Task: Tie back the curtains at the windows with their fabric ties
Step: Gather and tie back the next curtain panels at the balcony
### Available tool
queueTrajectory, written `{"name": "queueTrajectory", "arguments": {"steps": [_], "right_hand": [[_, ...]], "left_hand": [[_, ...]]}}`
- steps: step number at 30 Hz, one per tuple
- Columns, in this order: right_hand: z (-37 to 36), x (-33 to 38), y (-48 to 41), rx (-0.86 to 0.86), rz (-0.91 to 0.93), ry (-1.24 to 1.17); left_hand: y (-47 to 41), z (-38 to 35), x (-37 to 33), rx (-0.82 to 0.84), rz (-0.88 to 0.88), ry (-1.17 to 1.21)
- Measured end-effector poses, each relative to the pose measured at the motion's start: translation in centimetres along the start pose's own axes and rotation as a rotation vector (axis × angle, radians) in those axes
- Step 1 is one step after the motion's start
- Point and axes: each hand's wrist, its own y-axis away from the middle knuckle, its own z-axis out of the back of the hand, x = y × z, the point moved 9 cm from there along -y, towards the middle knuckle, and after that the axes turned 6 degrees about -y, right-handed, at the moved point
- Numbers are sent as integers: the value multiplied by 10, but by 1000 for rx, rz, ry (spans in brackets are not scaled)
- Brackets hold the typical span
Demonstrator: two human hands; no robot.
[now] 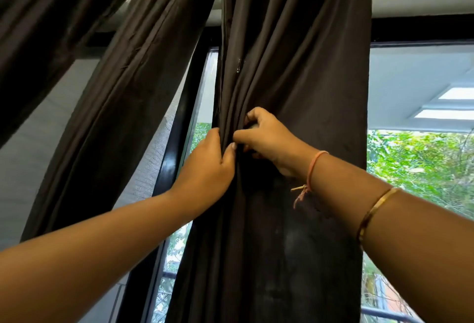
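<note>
At the centre of the frame hangs the dark curtain [295,79], falling from the top edge to the bottom in deep, loose folds. The left hand [205,169] has its fingers curled round a bunch of those folds at the panel's left edge. Just beside it, the right hand [269,138] pinches into a fold with bent fingers. No fabric tie can be made out against the dark cloth. The cloth looks soft, limp and fairly heavy, so it would likely slump and spread unless gathered fully. A firm grasp round the whole bunch, at about the height of the hands, seems best. A second curtain [115,92] slants across the upper left, before the window [415,163].
</note>
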Motion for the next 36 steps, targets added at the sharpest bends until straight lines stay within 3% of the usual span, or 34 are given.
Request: {"name": "queueTrajectory", "arguments": {"steps": [5,10,12,15,18,21,25,28,31,33,36], "right_hand": [[4,-1,6,74,-70,22],[-3,9,17,126,-35,56],[11,24,19,17,108,257],[45,53,30,-284,367,817],[92,58,40,-592,348,1094],[141,36,44,-716,71,1003],[178,-9,47,-681,-216,596],[190,-16,54,-701,-193,471],[176,-3,55,-634,-83,763],[157,-2,53,-567,-33,830],[133,1,52,-565,60,735]], "left_hand": [[11,-9,-16,7,-123,-152],[2,-14,-14,41,-79,-276],[0,-13,-18,32,-88,-293],[1,-14,-24,67,-107,-313],[-7,-15,-20,102,-5,-324],[-14,-17,-24,109,35,-381],[-11,-31,-28,201,77,-311],[-10,-41,-33,231,51,-175],[-10,-48,-36,255,-4,-116],[-7,-50,-40,244,-17,-28],[-1,-56,-40,299,96,340]]}}
